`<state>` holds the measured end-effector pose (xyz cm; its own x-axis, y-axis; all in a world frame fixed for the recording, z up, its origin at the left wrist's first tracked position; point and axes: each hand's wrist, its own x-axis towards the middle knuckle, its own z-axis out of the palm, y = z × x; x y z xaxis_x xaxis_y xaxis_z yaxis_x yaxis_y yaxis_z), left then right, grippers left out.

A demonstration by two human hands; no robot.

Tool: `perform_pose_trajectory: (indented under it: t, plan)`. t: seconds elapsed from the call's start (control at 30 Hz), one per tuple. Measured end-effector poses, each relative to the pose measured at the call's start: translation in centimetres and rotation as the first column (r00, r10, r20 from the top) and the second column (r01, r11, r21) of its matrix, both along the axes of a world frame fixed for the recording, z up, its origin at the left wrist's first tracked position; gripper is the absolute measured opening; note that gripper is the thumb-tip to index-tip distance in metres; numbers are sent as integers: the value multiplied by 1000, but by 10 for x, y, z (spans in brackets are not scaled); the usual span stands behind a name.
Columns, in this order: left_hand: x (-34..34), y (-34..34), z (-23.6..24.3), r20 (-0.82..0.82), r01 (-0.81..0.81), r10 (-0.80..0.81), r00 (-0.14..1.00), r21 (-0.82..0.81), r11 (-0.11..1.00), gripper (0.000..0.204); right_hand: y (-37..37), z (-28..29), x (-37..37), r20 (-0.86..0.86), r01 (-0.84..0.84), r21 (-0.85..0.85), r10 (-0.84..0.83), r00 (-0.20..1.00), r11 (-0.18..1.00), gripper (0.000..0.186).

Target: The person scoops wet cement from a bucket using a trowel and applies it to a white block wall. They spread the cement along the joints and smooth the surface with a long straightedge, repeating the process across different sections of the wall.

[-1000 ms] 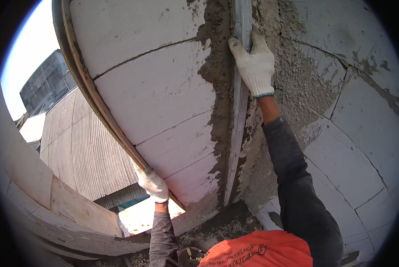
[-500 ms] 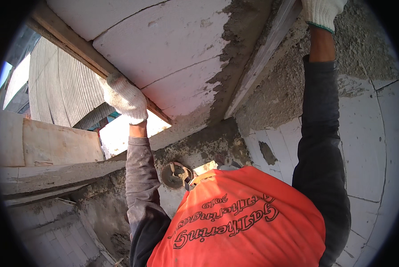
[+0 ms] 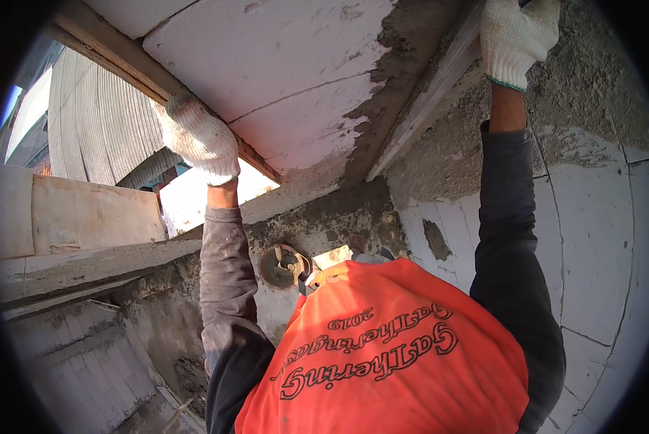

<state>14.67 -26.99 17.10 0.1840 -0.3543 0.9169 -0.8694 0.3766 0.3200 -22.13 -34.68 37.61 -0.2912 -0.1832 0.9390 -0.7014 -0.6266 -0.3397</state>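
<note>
My left hand (image 3: 200, 141), in a white knitted glove with greyed fingers, is closed round a wooden batten (image 3: 140, 66) along the edge of a white block surface. At the upper right, my right hand (image 3: 520, 42), gloved too, is bent closed beside a long pale straight board (image 3: 429, 98). A dark bit shows at its fingers by the frame's top edge; what it grips I cannot make out. Wet grey mortar (image 3: 393, 79) borders the board and the white blocks (image 3: 274, 65).
Below stands a round pan (image 3: 281, 266) with a tool in it. Rough mortar (image 3: 592, 87) covers the upper right wall above white blocks (image 3: 592, 239). Through the opening at left show a corrugated roof (image 3: 96, 116) and a pale panel (image 3: 96, 210). A ledge (image 3: 107, 264) runs beneath.
My right hand has come down and slightly left beside the board, so more of its glove shows. My left hand stays on the batten. The view has shifted slightly.
</note>
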Motion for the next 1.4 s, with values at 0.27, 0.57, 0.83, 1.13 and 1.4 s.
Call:
perform_pose_trajectory:
  t: [0.27, 0.57, 0.83, 1.13, 1.4]
  plan:
    - [13, -5, -14, -115, 95, -87, 990, 68, 993, 37, 15, -181, 7, 18, 2, 156, -5, 1000, 988, 57]
    - [26, 8, -20, 163, -106, 96, 982, 55, 993, 51, 9, -166, 13, 34, -49, 164, 44, 998, 985, 67]
    - [-22, -1, 32, -480, 129, -141, 866, -58, 990, 58, 6, -50, -15, -8, 83, 189, -83, 996, 978, 68]
    - [-52, -12, 50, -591, 291, -313, 744, -136, 947, 57, 52, -74, 4, -17, 49, 385, -46, 999, 922, 65]
    - [-48, 6, 59, -568, 238, -244, 786, -85, 967, 59, 21, 141, -15, 94, 23, 107, -34, 995, 994, 61]
